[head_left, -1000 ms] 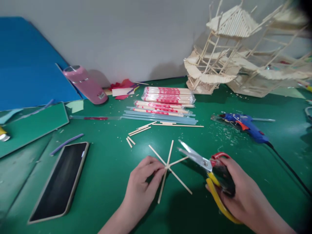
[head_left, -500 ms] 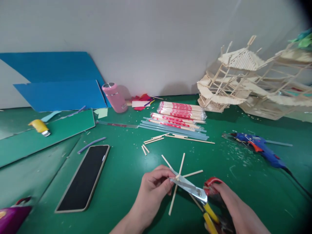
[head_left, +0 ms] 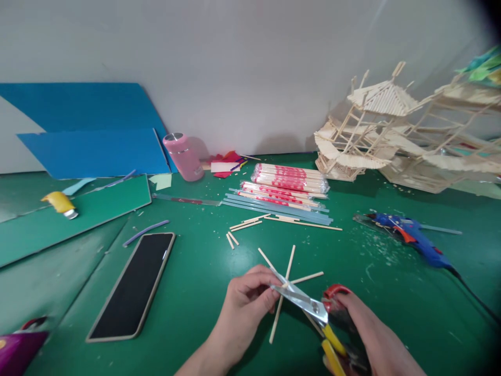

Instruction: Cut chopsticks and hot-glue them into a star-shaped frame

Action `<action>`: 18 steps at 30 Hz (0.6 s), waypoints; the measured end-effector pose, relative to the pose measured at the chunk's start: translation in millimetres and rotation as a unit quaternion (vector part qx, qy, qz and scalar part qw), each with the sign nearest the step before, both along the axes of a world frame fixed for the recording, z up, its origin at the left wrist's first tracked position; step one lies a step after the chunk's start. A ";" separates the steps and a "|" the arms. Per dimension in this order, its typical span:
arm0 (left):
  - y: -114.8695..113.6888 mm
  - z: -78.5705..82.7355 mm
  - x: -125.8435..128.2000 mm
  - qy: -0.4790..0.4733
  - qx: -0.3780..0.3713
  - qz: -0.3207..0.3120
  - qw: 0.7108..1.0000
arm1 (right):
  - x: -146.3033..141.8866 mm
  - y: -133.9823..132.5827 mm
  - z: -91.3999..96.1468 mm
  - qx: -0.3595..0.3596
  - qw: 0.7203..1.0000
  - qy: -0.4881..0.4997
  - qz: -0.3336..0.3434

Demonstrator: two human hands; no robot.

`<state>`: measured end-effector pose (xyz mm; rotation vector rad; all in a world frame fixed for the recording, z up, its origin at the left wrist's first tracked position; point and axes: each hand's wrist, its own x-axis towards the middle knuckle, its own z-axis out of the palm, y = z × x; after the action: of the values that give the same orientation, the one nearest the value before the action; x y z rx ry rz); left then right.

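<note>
My left hand (head_left: pixel 250 300) pinches a star of crossed thin wooden sticks (head_left: pixel 288 261) near its centre, with thumb and forefinger closed on it. My right hand (head_left: pixel 368 326) grips a pair of scissors (head_left: pixel 301 300) with red and yellow handles. Their blades are slightly apart and lie across the middle of the star, tips close to my left fingertips. The exact spot between the blades is partly hidden by my fingers. Short cut sticks (head_left: pixel 246 224) and a longer stick (head_left: pixel 305 223) lie just beyond.
Wrapped stick bundles (head_left: pixel 289 177) and clear glue sticks (head_left: pixel 274 204) lie behind. A blue glue gun (head_left: pixel 410 235) rests at right, before a wooden stick model (head_left: pixel 376 130). A phone (head_left: pixel 133 287), a yellow cutter (head_left: pixel 59 202) and a pink bottle (head_left: pixel 183 156) are on the left.
The scissors and my right hand have shifted slightly left. Their blades look a little closer together across the star. My left hand keeps its pinch in nearly the same place.
</note>
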<state>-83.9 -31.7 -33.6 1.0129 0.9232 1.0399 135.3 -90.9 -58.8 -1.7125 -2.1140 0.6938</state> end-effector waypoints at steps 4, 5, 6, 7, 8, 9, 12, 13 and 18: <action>0.7 -0.2 -0.7 0.000 0.001 -0.004 1.000 | -1.0 1.0 2.8 -0.016 1.000 0.005 -0.003; 0.9 0.0 -0.8 0.002 0.000 -0.006 1.000 | -1.6 1.8 4.0 -0.025 1.000 0.008 -0.005; 1.0 0.3 -0.7 0.003 -0.001 -0.008 1.000 | -2.4 2.7 5.4 -0.034 0.999 0.013 -0.007; 1.0 0.8 -0.6 0.003 -0.001 -0.009 1.000 | -3.2 3.6 6.9 -0.042 0.999 0.018 -0.009; 1.0 1.5 -0.4 0.001 -0.001 -0.010 1.000 | -4.1 4.5 8.4 -0.049 0.998 0.023 -0.012; 0.9 2.2 -0.1 -0.001 -0.002 -0.010 1.000 | -4.9 5.2 9.9 -0.056 0.998 0.028 -0.015; 0.3 4.4 0.6 -0.002 -0.003 -0.011 1.000 | -7.2 6.3 14.1 -0.087 0.995 0.035 -0.017; 0.2 4.8 0.6 -0.001 -0.003 -0.012 1.000 | -7.9 6.2 15.2 -0.097 0.994 0.035 -0.020; 0.2 2.9 -0.2 -0.017 -0.008 -0.013 1.000 | -11.4 4.4 16.6 -0.107 0.992 0.058 -0.041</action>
<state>-84.1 -31.6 -30.7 0.9889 0.8867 1.0240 123.9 -86.5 -42.2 -1.8081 -1.9397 1.0011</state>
